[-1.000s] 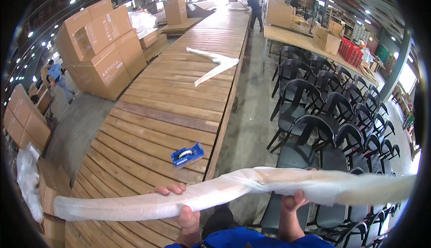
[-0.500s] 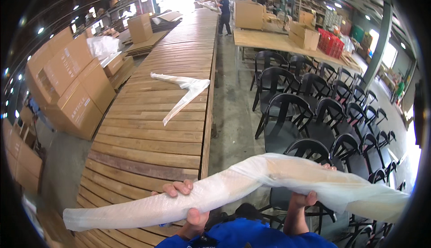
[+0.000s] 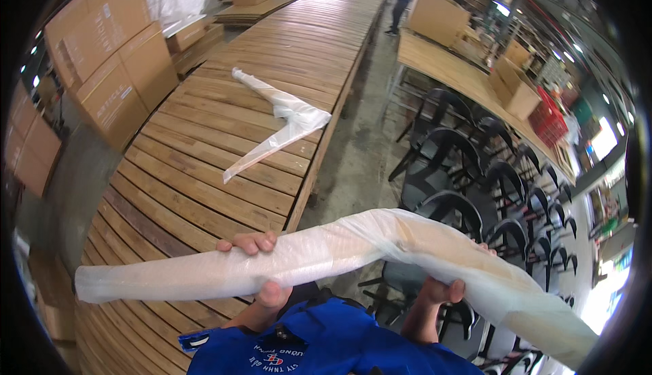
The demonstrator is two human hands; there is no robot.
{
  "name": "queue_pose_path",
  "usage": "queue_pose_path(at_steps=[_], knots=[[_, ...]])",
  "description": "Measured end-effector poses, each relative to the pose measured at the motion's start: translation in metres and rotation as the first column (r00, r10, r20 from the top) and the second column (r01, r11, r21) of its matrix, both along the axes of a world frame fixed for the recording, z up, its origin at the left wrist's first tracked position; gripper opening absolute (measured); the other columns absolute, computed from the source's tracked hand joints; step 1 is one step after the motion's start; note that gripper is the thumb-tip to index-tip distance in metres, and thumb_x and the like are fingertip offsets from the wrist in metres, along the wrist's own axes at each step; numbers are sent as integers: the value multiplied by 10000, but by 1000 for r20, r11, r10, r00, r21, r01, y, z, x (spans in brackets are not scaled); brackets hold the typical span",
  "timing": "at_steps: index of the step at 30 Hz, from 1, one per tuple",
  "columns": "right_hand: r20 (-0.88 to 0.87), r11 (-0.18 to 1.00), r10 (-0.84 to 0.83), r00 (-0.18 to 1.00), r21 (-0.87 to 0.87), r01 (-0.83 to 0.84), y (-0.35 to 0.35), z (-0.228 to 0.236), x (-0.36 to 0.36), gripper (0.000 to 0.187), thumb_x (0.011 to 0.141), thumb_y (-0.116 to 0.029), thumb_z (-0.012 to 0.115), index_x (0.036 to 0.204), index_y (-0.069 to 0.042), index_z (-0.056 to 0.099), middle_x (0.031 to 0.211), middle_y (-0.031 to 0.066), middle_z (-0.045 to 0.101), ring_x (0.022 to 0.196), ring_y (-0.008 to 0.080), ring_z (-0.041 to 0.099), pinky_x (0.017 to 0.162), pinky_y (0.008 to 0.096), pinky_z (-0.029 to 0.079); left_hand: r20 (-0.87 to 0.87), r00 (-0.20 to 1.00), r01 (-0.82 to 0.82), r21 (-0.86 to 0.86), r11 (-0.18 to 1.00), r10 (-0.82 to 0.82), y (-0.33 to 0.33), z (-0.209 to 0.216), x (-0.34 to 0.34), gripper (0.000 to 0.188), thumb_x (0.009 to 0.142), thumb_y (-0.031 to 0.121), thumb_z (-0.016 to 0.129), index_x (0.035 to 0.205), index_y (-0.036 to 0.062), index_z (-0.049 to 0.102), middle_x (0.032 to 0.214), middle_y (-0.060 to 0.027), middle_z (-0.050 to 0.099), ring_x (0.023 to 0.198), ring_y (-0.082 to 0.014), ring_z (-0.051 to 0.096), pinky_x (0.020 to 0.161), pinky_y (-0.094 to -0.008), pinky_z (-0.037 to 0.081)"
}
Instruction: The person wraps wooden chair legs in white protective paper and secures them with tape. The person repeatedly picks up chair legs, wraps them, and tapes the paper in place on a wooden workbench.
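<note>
A long, bent piece wrapped in white translucent foam (image 3: 339,242) stretches across the front of the view, tan showing through the wrap. Wrapped round its left arm is my left hand (image 3: 261,266), fingers on the far side and thumb on the near side. My right hand (image 3: 441,290) grips the other arm just past the bend, its fingers mostly hidden behind the wrap. On the slatted wooden table (image 3: 204,185) lies a V-shaped piece wrapped the same way (image 3: 288,120), apart from both hands.
Rows of black chairs (image 3: 451,151) stand to the right of the slatted table. Large cardboard boxes (image 3: 112,49) are stacked at the left. Beyond the chairs, a plywood-topped table (image 3: 441,62) carries cartons and a red crate (image 3: 547,120). A person (image 3: 402,1) stands at the far end.
The view has turned and tilted. The wrapped piece in my hands appears a little higher and farther left, still held by both. The V-shaped piece stays on the table.
</note>
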State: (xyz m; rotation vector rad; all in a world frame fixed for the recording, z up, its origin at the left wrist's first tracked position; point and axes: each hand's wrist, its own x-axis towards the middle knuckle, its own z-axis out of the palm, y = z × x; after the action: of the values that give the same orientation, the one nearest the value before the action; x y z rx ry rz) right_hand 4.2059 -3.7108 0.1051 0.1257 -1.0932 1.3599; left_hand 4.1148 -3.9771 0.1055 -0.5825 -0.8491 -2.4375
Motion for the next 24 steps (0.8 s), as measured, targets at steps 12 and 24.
queue_pose_path(at_steps=[12,24], knots=[[668,974,-169,725,224,21,82,-73,-376,1049,563,-187,862,1430,29,314,1303,141,459,1209,281,485,1065,431,395,663,749,87,-126,988,19,43,-185,-215,632,929,-5,670,1445,106,323,1390,-127,481,1296,-252,493,1114,-433,401],[958,792,-116,262,248,-558,47,-175,-725,921,530,-252,905,1275,73,470,1161,230,600,1095,353,605,962,422,486,910,412,-21,49,999,-36,73,-313,-386,527,983,54,627,1441,24,368,1385,-127,519,1291,-256,491,1111,-435,382]])
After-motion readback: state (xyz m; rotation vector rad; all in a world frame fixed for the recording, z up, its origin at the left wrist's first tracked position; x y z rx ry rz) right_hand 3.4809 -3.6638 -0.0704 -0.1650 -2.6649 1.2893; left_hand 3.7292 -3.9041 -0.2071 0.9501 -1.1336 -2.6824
